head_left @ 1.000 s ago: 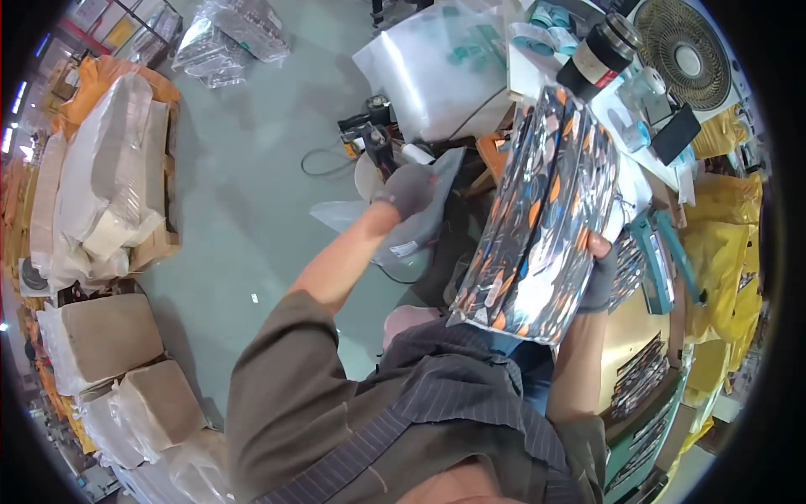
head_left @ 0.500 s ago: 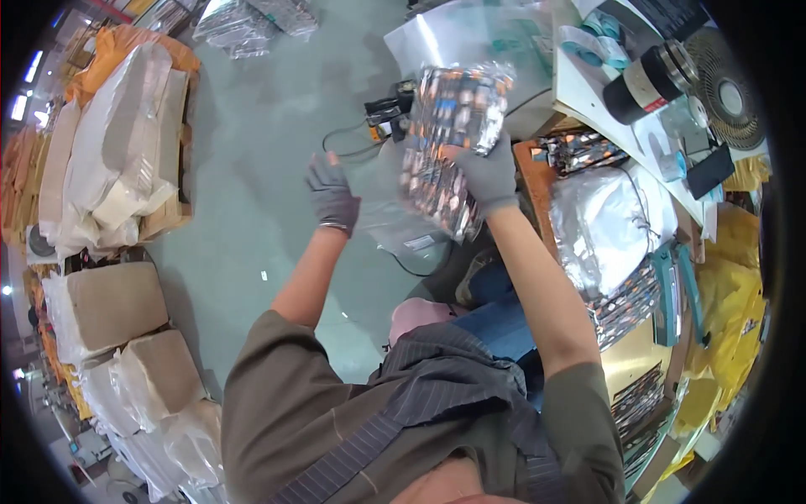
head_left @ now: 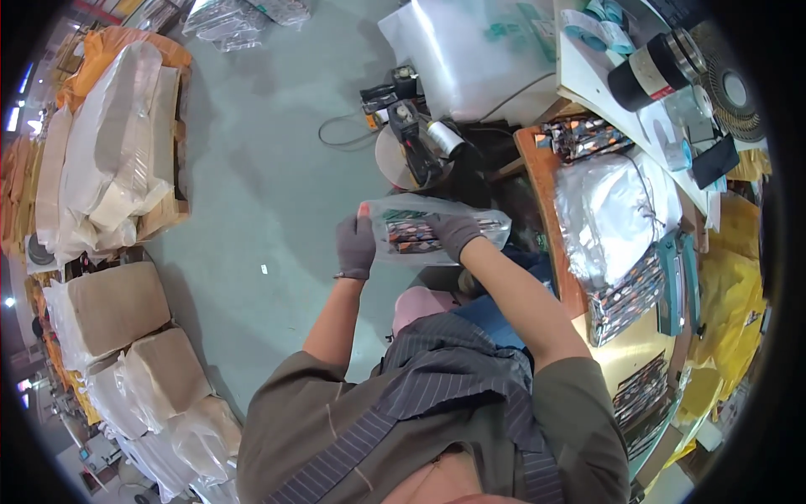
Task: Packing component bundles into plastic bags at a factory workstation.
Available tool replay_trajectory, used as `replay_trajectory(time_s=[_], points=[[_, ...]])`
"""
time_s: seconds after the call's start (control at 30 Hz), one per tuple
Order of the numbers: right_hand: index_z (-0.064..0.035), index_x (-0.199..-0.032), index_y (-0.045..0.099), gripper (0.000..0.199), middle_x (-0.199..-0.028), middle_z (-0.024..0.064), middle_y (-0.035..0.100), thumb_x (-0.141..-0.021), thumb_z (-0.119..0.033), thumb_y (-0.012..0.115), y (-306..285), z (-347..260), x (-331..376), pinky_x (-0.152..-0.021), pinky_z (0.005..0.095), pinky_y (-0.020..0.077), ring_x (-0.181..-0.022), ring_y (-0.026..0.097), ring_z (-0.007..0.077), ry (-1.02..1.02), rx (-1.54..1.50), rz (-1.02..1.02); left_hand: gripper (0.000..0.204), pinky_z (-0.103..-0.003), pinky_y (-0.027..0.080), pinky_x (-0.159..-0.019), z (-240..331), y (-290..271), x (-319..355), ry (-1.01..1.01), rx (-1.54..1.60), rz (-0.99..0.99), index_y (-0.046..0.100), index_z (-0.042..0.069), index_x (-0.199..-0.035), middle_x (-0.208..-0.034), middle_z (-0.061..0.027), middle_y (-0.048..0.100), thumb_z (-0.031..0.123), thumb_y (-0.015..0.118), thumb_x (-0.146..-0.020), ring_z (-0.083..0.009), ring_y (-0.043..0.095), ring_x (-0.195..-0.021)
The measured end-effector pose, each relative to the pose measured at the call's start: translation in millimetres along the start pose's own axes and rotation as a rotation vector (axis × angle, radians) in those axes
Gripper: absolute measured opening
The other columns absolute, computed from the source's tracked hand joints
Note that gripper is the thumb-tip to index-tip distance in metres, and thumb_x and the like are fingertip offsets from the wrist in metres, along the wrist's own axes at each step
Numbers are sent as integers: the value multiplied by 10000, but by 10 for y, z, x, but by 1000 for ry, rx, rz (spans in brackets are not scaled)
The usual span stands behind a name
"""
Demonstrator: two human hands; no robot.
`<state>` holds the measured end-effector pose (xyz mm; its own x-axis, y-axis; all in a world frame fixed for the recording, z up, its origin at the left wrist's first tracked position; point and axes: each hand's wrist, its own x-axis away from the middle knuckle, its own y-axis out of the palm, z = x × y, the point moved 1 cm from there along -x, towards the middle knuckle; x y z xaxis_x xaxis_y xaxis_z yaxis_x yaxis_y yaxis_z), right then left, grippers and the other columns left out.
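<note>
— What did we have in our hands?

— A clear bag (head_left: 437,228) with a stack of printed foil packets (head_left: 409,233) inside. We held it out flat in front of us, above the green floor (head_left: 252,193).

— How were the fingers?

— Both hands wore grey gloves. Our left hand (head_left: 356,245) pinched the bag's left end, fingers (head_left: 363,212) curled shut on the plastic. Our right hand (head_left: 454,233) lay over the bag's middle, fingers bent down and closed on it, the packets just left of its fingertips.

— And around them?

— Beyond the fingers of the right hand stood a small machine (head_left: 417,143) on a round base. To the right of that hand ran a wooden bench (head_left: 546,185) bearing a heap of clear bags (head_left: 609,214), with more foil packets (head_left: 625,290) stacked nearer us. Far left of the left hand sat wrapped bundles (head_left: 109,160) on a pallet.
</note>
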<state>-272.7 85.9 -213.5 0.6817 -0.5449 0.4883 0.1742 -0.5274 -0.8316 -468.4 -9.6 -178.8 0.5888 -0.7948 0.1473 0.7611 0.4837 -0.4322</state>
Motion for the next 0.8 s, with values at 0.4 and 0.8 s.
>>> replay_trajectory(time_s=[0.4,0.8], points=[[-80,-1231,483,683,-1017,149,589,-687,-430,701,-1699,145,1508,-814,413,450,-938,577,322,51,-160,663,469,-358,439,-762,-973,-195,-1130,179,-235,-241,608,-33,-1054,-996,-149,632,348,345,-977,-195,524,-855],[-63,-1139,518,591,-1166,169,507,-671,-354,730,1325,158,6601,-939,439,379,-1099,482,333,1835,378,826,552,-410,438,-867,451,25,-337,649,-804,220,460,-10,-1215,-1155,-198,532,439,502,-896,-339,531,-1053]])
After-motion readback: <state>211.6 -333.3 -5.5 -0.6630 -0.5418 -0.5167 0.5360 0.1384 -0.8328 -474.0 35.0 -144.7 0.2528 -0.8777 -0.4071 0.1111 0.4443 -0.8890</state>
